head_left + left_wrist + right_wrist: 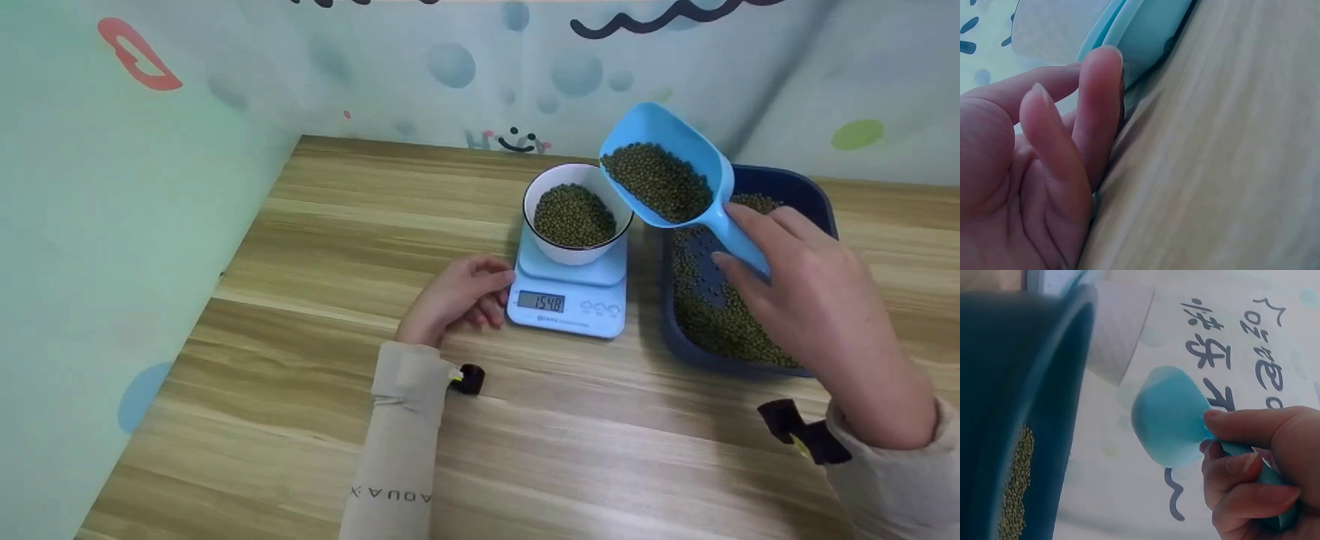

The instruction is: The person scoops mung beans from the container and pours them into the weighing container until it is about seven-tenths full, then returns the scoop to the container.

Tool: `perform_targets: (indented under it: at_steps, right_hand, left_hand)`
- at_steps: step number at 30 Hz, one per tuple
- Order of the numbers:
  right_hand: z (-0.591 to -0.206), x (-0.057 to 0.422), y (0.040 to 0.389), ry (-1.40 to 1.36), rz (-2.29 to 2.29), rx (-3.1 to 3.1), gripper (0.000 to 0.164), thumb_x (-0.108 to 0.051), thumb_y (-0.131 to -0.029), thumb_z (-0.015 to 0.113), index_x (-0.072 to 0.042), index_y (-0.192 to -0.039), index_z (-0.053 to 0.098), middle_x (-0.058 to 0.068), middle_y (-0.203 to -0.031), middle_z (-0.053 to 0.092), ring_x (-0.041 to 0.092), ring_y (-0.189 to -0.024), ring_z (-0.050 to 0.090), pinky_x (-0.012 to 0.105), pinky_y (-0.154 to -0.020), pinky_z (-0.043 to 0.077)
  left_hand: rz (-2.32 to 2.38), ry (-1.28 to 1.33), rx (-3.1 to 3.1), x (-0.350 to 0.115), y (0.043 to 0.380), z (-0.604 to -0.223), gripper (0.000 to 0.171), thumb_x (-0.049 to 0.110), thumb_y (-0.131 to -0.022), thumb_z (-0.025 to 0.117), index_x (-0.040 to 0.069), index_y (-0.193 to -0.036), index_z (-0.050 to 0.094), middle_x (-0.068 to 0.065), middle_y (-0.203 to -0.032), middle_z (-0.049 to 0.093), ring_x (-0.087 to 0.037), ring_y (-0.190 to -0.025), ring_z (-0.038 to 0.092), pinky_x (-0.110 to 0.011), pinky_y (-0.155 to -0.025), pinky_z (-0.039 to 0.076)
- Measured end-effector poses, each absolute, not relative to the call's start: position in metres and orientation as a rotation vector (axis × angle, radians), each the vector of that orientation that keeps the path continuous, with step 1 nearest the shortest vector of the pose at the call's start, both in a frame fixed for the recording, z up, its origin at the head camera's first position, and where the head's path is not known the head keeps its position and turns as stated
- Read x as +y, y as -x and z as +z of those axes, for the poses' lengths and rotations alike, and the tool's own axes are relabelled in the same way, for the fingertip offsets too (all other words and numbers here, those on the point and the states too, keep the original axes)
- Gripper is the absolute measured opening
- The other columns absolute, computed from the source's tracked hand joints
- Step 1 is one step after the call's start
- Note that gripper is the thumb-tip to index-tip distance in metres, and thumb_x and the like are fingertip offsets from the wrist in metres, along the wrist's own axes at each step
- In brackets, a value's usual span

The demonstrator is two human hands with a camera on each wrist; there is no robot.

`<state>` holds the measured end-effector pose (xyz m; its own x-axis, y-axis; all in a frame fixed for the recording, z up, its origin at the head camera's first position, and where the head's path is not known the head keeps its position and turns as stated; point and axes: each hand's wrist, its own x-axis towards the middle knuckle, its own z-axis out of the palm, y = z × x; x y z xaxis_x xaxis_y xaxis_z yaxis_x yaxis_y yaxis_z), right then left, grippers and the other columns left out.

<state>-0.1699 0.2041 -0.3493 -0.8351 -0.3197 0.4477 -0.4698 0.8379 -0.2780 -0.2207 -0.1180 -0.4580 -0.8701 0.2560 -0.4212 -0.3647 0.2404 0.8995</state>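
Observation:
My right hand (825,292) grips the handle of a light-blue scoop (641,124), raised over the gap between bowl and bin. Small green beans (660,184), apparently mung beans, fill much of it, and its lip overlaps the bowl's right rim in the head view. The white bowl (577,255) holds more beans and stands on a pale-blue kitchen scale (566,324), whose display reads 154.8. My left hand (465,292) rests on the table at the scale's left edge, fingers loosely bent, fingertips right at its side. In the right wrist view, the scoop's underside (1168,416) shows.
A dark-blue bin (670,322) with a layer of beans stands right of the scale, partly under my right forearm. The wooden table (337,285) meets a printed wall covering (390,82) at the back and a pale green wall (97,225) on the left.

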Motion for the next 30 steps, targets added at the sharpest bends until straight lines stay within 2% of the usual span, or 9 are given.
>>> perform_targets:
  at_steps: [7, 12, 22, 30]
  right_hand:
    - [-0.351, 0.197, 0.17, -0.628, 0.503, -2.597, 0.042, -0.005, -0.077, 0.057, -0.002, -0.119, 0.055, 0.01, -0.082, 0.052, 0.019, -0.059, 0.039, 0.032, -0.046, 0.033]
    - [-0.349, 0.192, 0.172, -0.606, 0.494, -2.615, 0.046, -0.005, -0.075, 0.053, -0.002, -0.121, 0.053, 0.01, -0.082, 0.049, 0.02, -0.058, 0.037, 0.031, -0.044, 0.03]
    - [-0.349, 0.19, 0.179, -0.667, 0.518, -2.557, 0.045, 0.002, -0.078, 0.056, -0.003, -0.123, 0.052, 0.014, -0.091, 0.056, 0.023, -0.065, 0.045, 0.039, -0.049, 0.041]
    - [-0.352, 0.19, 0.18, -0.689, 0.52, -2.56, 0.047, 0.002, -0.079, 0.056, -0.008, -0.125, 0.052, 0.014, -0.096, 0.058, 0.024, -0.069, 0.05, 0.041, -0.051, 0.044]
  left_hand:
    - [1.726, 0.097, 1.983, -0.117, 0.219, -0.457, 0.033, 0.027, -0.087, 0.058, 0.008, -0.114, 0.053, -0.015, -0.085, 0.058, -0.019, -0.053, 0.059, -0.025, -0.042, 0.045]
    - [1.715, 0.101, 1.989, -0.118, 0.219, -0.458, 0.032, 0.028, -0.087, 0.058, 0.01, -0.114, 0.054, -0.014, -0.086, 0.059, -0.02, -0.054, 0.059, -0.025, -0.043, 0.047]
    - [1.71, 0.108, 1.997, -0.119, 0.22, -0.458, 0.032, 0.03, -0.086, 0.059, 0.014, -0.113, 0.054, -0.016, -0.089, 0.06, -0.021, -0.057, 0.06, -0.025, -0.044, 0.047]
    - [1.694, 0.123, 2.003, -0.119, 0.22, -0.458, 0.033, 0.031, -0.086, 0.059, 0.014, -0.114, 0.054, -0.016, -0.09, 0.06, -0.021, -0.058, 0.061, -0.026, -0.045, 0.048]
